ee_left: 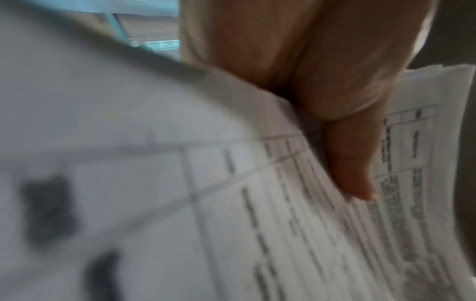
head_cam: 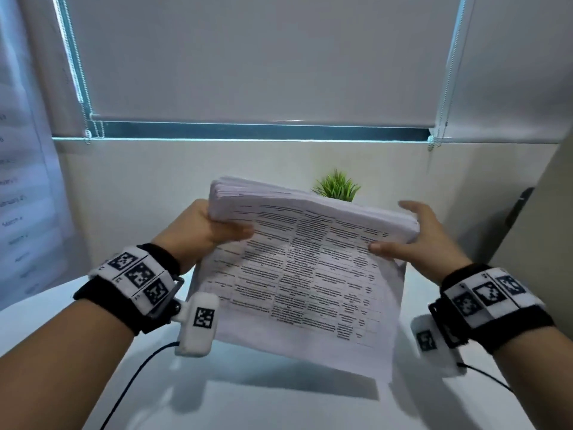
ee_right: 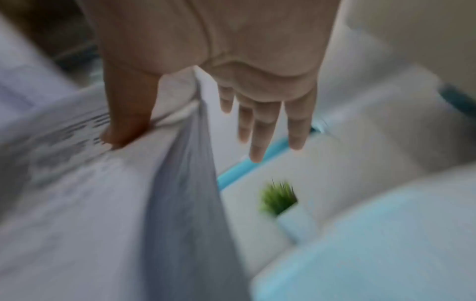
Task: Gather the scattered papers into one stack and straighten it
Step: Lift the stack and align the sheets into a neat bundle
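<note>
Two hands, left hand (head_cam: pixel 198 231), right hand (head_cam: pixel 424 237), one paper stack (head_cam: pixel 310 274)

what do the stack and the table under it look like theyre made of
Stack: thin white printed paper, matte; many sheet edges show and the sheets sag. Table: smooth white top with a slight sheen, likely laminate or painted board; it carries soft shadows, but the material stays uncertain.

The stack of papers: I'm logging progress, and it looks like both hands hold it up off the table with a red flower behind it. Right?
Not quite: behind the stack of papers is a green plant, not a red flower, as the head view shows. The left hand and right hand do hold it up off the table.
</note>
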Action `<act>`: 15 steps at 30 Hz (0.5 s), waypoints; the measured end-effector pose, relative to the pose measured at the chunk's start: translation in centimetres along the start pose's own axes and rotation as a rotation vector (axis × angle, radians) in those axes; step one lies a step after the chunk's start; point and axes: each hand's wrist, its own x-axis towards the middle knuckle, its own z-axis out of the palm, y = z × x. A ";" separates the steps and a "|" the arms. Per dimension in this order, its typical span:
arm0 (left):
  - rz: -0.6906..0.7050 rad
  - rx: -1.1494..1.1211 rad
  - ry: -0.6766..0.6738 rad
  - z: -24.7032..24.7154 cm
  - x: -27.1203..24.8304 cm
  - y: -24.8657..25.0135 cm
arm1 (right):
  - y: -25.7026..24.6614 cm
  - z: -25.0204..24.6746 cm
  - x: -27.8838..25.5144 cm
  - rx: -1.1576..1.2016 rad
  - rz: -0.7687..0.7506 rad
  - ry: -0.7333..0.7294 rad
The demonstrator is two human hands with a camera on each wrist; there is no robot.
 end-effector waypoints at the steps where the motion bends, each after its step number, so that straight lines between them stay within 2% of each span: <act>1: -0.009 -0.031 -0.023 -0.2 -0.1 -0.7 | 1.4 0.2 0.0 0.202 0.044 -0.055; 3: -0.058 -0.107 -0.060 -0.1 -0.3 -2.0 | 3.3 1.1 -0.3 0.560 0.146 -0.268; 5: -0.133 -0.162 -0.028 0.4 -0.2 -3.2 | 3.8 2.0 -0.5 0.652 0.200 -0.381; 6: -0.156 -0.144 0.009 1.0 0.0 -3.6 | 3.9 2.5 -0.4 0.599 0.193 -0.350; 7: -0.170 -0.111 0.058 1.7 0.1 -4.0 | 3.9 2.9 -0.2 0.493 0.174 -0.248; 10: -0.160 -0.033 0.239 4.4 0.4 -4.1 | 2.6 4.2 0.4 0.114 0.078 0.134; 12: -0.085 -0.007 0.312 5.5 0.6 -4.2 | 1.7 5.0 0.0 0.144 -0.025 0.250; 15: -0.059 -0.099 0.358 6.0 0.3 -4.0 | 1.7 5.2 -0.7 0.290 -0.081 0.284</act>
